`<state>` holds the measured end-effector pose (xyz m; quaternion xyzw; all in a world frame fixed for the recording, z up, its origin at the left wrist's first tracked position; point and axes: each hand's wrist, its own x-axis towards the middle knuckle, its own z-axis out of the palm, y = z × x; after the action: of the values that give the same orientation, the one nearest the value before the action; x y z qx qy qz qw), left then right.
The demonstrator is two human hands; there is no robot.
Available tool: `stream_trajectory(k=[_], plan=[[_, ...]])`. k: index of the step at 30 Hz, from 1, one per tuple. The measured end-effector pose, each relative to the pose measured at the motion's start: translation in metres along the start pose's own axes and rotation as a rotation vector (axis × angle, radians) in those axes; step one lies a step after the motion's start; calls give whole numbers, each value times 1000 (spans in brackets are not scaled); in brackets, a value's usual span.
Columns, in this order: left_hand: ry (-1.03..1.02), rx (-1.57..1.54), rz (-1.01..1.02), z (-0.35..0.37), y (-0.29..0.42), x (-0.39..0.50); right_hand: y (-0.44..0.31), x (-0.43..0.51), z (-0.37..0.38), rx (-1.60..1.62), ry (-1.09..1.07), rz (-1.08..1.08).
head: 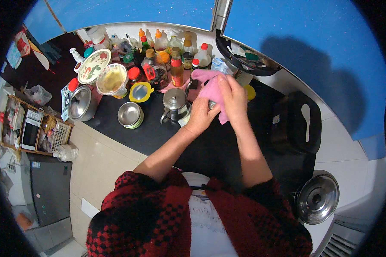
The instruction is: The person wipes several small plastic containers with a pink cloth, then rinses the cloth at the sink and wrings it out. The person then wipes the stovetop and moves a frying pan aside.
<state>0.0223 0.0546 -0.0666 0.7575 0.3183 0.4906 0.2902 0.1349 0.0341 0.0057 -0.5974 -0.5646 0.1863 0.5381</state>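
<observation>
My right hand presses a pink cloth around a small object, mostly covered by the cloth. Only a bit of that object shows between my hands, too little to name it. My left hand grips it from the lower left, thumb against the cloth. Just left of my left hand stands a teapot with a metal lid on the black countertop. Farther left is a stack of small bowls, the top one metal inside.
Sauce bottles and jars crowd the wall side. A lidded metal pot, a plastic tub and a yellow-rimmed lid stand left. At right are a black container with a white spoon and a metal pot lid.
</observation>
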Motion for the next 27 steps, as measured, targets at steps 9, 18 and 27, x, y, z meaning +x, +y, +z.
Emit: stream_trajectory(k=[9,18,27], plan=[[-133,-372,-31,-37,38,9,2,19,-46,546,-119,352],[68,-1126,-483,-18,78,16,-43,-29,5,-158,145,-505],[56,-1051,-466,-23,97,8,-48,-6,-10,376,90,161]])
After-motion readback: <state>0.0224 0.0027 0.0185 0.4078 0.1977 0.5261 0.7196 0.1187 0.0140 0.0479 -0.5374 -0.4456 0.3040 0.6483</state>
